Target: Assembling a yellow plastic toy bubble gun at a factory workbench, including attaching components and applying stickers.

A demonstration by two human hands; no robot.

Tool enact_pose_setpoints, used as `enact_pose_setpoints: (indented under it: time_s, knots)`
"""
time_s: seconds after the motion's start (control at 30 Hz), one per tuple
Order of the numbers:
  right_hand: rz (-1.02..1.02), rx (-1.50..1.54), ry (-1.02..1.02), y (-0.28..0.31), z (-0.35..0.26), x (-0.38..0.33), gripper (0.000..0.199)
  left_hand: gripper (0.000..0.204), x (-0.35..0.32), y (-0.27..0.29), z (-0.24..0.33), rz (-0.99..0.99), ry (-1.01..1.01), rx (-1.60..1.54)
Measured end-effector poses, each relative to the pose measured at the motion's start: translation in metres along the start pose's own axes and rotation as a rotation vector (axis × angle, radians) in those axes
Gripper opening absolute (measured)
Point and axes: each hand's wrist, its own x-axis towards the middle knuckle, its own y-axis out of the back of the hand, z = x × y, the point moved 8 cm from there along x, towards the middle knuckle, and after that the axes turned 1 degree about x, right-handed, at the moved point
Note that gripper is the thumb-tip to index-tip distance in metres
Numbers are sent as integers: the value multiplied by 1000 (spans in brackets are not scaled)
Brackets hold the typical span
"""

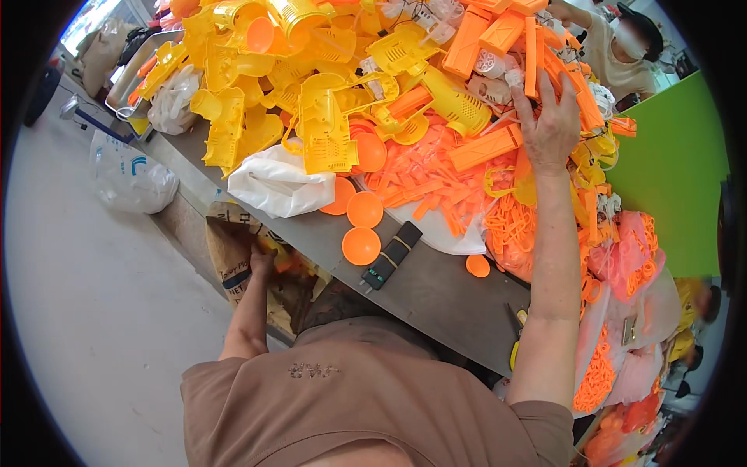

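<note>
Near edge, left hand: the left hand (261, 261) is lowered below the near rim of the grey table (436, 292) into a brown paper sack (233, 249); its fingers are hidden by the sack's mouth, so whether they are spread or closed cannot be told.
Sack contents: something orange is glimpsed just beside the hand, possibly a plastic part, though the view is too dark to be sure.
Table front: three orange half-shells (362, 233) are laid near the table's near edge, with a black strap-like device (393, 255) just to their right and a small orange disc (478, 266) farther right.
White bag: a white plastic bag (276, 185) is slumped against the heap, left of the half-shells.
Far side, right hand: the right hand (548, 124) is stretched far over the heap with fingers spread, pressed flat on the long orange bars (486, 146) and touching them; nothing is pinched.
Heap: yellow moulded housings (327, 128) are piled at far left, orange pieces at far right.
Step in hand: judged as sorting, one part being dropped in the sack while another is sought in the heap.
Next move: a closing of the spread fingers round a single bar would be called for, lifted clear without the pile being dragged down.
</note>
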Motion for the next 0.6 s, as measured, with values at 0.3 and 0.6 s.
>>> enact_pose_setpoints:
  time_s: [0.3,0.6]
  knots:
    - [-25,-67,-16,-6,3,-14,48,20,-90,167,239,485,-313,-361]
    - [-53,-74,-11,-3,4,-13,45,74,-41,170,448,415,-896,75]
